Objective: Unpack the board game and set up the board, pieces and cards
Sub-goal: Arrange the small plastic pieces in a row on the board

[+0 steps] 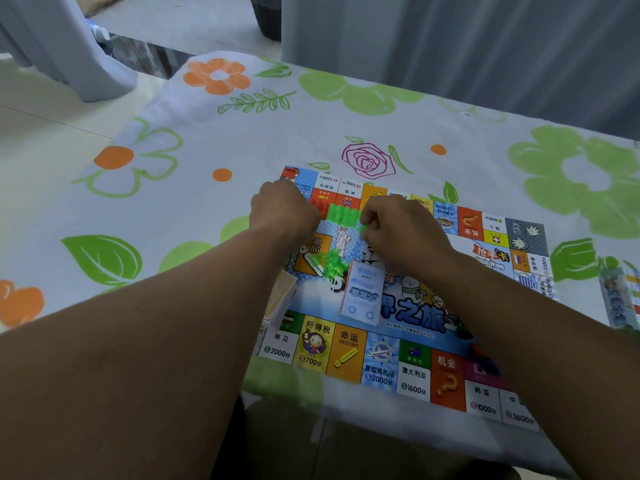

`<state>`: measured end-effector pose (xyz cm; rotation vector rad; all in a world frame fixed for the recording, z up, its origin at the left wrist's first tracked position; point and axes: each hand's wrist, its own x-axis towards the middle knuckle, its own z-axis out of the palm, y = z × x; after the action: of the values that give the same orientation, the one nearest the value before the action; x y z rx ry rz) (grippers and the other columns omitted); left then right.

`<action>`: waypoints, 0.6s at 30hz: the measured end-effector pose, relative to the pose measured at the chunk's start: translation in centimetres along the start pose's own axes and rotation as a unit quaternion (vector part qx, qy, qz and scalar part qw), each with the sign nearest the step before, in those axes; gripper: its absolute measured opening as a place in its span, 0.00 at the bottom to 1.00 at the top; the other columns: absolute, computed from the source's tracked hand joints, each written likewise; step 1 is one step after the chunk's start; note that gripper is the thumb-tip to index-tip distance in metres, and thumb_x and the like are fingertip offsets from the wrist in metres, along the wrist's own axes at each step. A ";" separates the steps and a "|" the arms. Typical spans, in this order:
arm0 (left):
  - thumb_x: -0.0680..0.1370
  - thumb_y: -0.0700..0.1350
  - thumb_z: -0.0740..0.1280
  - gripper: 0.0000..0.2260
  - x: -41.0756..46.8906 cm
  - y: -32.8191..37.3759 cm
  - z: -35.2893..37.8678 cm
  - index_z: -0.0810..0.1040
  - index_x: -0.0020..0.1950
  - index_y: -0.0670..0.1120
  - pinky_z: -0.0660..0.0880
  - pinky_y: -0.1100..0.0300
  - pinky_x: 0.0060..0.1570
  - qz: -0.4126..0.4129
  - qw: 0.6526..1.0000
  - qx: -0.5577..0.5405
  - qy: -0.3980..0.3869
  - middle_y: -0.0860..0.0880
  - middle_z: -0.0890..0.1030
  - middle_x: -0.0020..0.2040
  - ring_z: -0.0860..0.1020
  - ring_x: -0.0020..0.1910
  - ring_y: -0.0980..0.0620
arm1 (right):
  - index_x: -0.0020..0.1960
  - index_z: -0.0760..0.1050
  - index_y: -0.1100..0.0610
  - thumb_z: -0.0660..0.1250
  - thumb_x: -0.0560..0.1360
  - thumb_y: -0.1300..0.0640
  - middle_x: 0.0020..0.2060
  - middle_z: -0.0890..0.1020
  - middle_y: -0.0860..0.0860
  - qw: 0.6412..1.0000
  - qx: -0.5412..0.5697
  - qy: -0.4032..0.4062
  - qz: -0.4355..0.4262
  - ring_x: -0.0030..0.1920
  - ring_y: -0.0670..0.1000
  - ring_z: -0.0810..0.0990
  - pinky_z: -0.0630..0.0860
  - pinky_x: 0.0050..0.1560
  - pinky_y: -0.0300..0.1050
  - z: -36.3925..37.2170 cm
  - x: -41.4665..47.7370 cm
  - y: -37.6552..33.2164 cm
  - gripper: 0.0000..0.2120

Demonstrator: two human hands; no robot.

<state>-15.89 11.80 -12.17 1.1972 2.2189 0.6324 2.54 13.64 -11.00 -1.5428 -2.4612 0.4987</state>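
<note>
A colourful property-trading game board (415, 372) lies flat on the flowered tablecloth. Near its far left part stands a strip of joined green plastic houses (343, 214). My left hand (282, 211) grips the strip's left end with curled fingers. My right hand (398, 226) pinches a green house (362, 228) at the strip's right end. Loose green houses (330, 265) lie in a small heap on the board below my hands. A blue-and-white stack of paper money (363, 294) rests on the board's middle. A yellowish card deck (282, 292) leans at the board's left edge.
The flowered tablecloth (207, 140) covers the whole table. The game box (621, 299) shows at the right edge of the view. A grey plastic chair (69, 46) stands on the floor at the far left, and a grey curtain (450, 46) hangs behind the table.
</note>
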 end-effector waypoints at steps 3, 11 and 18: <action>0.74 0.45 0.66 0.15 0.0 0.0 0.0 0.80 0.59 0.44 0.80 0.46 0.56 0.000 1.000 0.001 0.000 0.44 0.80 0.57 0.79 0.55 0.43 | 0.51 0.77 0.55 0.70 0.75 0.58 0.43 0.82 0.52 1.000 -0.004 0.011 0.003 0.46 0.57 0.79 0.78 0.48 0.55 0.0 0.1 0.0 0.05; 0.74 0.44 0.66 0.15 0.0 0.0 0.0 0.80 0.59 0.44 0.80 0.46 0.56 0.001 1.000 0.005 0.003 0.44 0.80 0.57 0.79 0.56 0.43 | 0.50 0.77 0.56 0.70 0.75 0.58 0.43 0.81 0.52 1.000 -0.005 0.028 0.001 0.46 0.57 0.79 0.78 0.47 0.54 0.1 0.2 -0.2 0.05; 0.74 0.45 0.66 0.16 0.0 0.1 0.0 0.80 0.60 0.44 0.80 0.46 0.56 -0.002 1.000 0.000 0.002 0.44 0.80 0.57 0.79 0.56 0.43 | 0.51 0.77 0.55 0.69 0.75 0.59 0.43 0.82 0.52 0.999 -0.008 0.037 0.006 0.46 0.57 0.79 0.78 0.46 0.53 0.3 0.4 -0.1 0.05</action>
<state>-15.81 11.80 -12.16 1.1924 2.2241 0.6352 2.18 13.88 -11.24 -1.5542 -2.4084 0.4175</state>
